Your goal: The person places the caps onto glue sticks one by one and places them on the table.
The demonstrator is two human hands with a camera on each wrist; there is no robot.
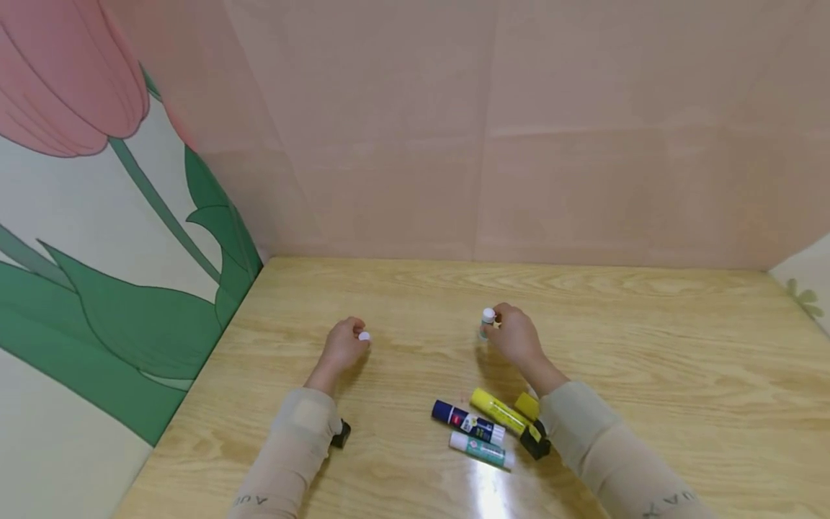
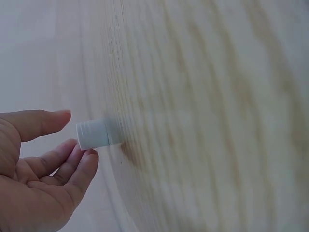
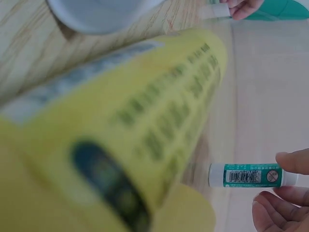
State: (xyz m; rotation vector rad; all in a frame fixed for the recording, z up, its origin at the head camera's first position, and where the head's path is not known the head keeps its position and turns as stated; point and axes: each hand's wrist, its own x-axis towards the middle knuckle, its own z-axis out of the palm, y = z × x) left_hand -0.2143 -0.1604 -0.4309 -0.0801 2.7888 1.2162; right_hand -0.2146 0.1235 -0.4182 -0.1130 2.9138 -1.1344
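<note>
A small white cap (image 1: 364, 336) stands on the table in front of my left hand (image 1: 336, 344). In the left wrist view, the thumb is apart from the cap (image 2: 92, 134), while the fingertips lie close against its side; whether they touch it I cannot tell. My right hand (image 1: 516, 336) pinches the white top end of a glue stick (image 1: 487, 321) between thumb and fingers. That glue stick (image 3: 252, 175) has a teal label with a barcode and stands upright, its lower end at the tabletop.
Nearer to me lie a navy glue stick (image 1: 463, 421), a yellow glue stick (image 1: 499, 411) and a teal-and-white glue stick (image 1: 481, 450). Another yellow object (image 1: 528, 406) is partly hidden by the right sleeve. A pink-covered wall (image 1: 415, 144) rises behind the wooden table (image 1: 415, 288).
</note>
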